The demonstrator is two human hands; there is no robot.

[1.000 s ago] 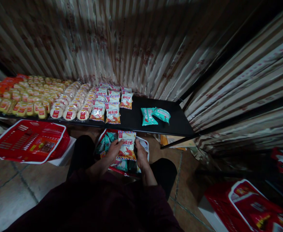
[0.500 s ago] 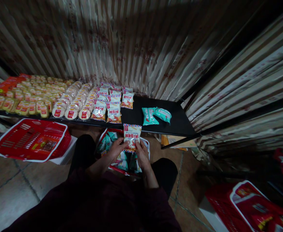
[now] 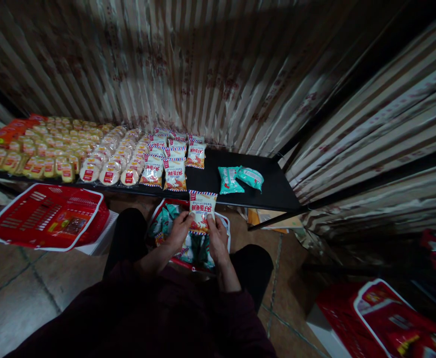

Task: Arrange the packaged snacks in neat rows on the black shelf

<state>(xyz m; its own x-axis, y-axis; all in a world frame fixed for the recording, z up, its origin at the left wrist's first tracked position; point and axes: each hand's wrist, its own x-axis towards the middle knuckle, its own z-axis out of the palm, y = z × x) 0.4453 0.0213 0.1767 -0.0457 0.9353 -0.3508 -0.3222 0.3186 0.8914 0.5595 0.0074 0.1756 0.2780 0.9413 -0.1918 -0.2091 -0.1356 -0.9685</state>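
Note:
Between my hands is a white and orange snack bag [image 3: 203, 205] with red lettering and a striped top edge. My left hand [image 3: 181, 229] grips its lower left side, and my right hand [image 3: 218, 235] its lower right. The bag is held upright above a red basket [image 3: 193, 268] of teal snack bags [image 3: 170, 213], just in front of the shelf edge. Matching white snack bags [image 3: 175, 174] stand in rows on the black shelf [image 3: 210, 171]. Two teal bags [image 3: 240, 179] lie farther right on it.
Left on the shelf are round wrapped cakes [image 3: 109, 169], small yellow wrapped cakes [image 3: 49, 166] and orange packets [image 3: 1, 136]. A red basket [image 3: 49, 214] sits at left, another red basket [image 3: 367, 303] at lower right. A striped curtain [image 3: 203, 64] hangs behind; flat cardboard [image 3: 273, 219] lies beneath the shelf.
Both hands still hold the same white snack bag in nearly the same place. My left fingers have shifted slightly along its side; the shelf goods have not moved.

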